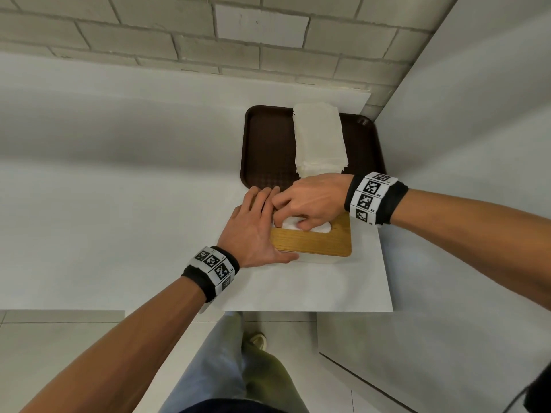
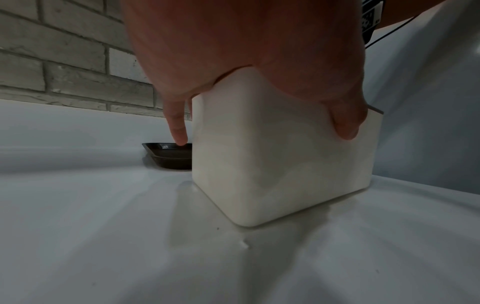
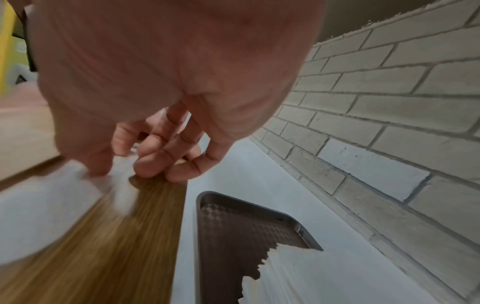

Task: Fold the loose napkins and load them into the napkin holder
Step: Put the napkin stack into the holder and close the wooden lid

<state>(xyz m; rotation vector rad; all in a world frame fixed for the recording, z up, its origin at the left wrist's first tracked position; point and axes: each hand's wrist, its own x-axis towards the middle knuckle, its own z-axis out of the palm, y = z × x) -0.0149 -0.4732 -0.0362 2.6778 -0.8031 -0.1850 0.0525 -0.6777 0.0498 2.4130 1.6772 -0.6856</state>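
Note:
The napkin holder (image 1: pixel 313 241) is a white box (image 2: pixel 272 154) with a wooden lid (image 3: pixel 130 236) that has an oval opening. It stands on the white counter near the front edge. My left hand (image 1: pixel 253 231) lies flat over the lid's left end, with the thumb (image 2: pixel 348 127) down the front wall. My right hand (image 1: pixel 290 217) reaches in from the right with curled fingers. Its thumb and fingers (image 3: pixel 122 170) pinch a white napkin (image 1: pixel 293 225) at the opening. A stack of loose napkins (image 1: pixel 319 135) lies on the brown tray (image 1: pixel 268 144) just behind the holder.
A grey brick wall (image 1: pixel 179 34) runs behind the counter (image 1: pixel 119 174). A white panel (image 1: pixel 477 129) closes the right side next to the tray. The counter's front edge (image 1: pixel 298 310) is just below the holder, with floor and my legs beneath.

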